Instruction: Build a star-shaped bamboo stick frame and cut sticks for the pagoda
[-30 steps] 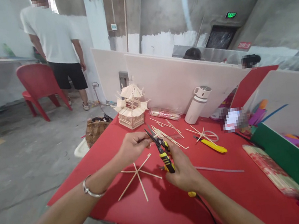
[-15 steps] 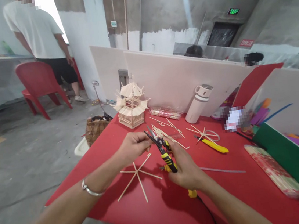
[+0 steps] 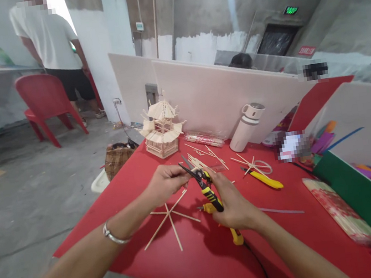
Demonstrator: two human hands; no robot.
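My right hand (image 3: 233, 205) grips yellow-and-black cutting pliers (image 3: 206, 190) above the red table (image 3: 202, 261); the jaws are parted and point up-left. My left hand (image 3: 166, 182) pinches a thin wooden stick at the plier jaws. Below my hands lies a star of crossed wooden sticks (image 3: 170, 214). A yellow tool with a black cord (image 3: 235, 237) lies under my right wrist.
A small stick pagoda model (image 3: 162, 131) stands at the table's far edge, with loose sticks (image 3: 208, 156), a yellow utility knife (image 3: 263, 178), a white bottle (image 3: 247, 126) and white partition boards behind. A person stands by a red chair (image 3: 44, 103) at far left. A green board (image 3: 359, 197) is on the right.
The pliers have tilted a little and my right hand has shifted slightly right. The person in the background has moved left, away from the chair.
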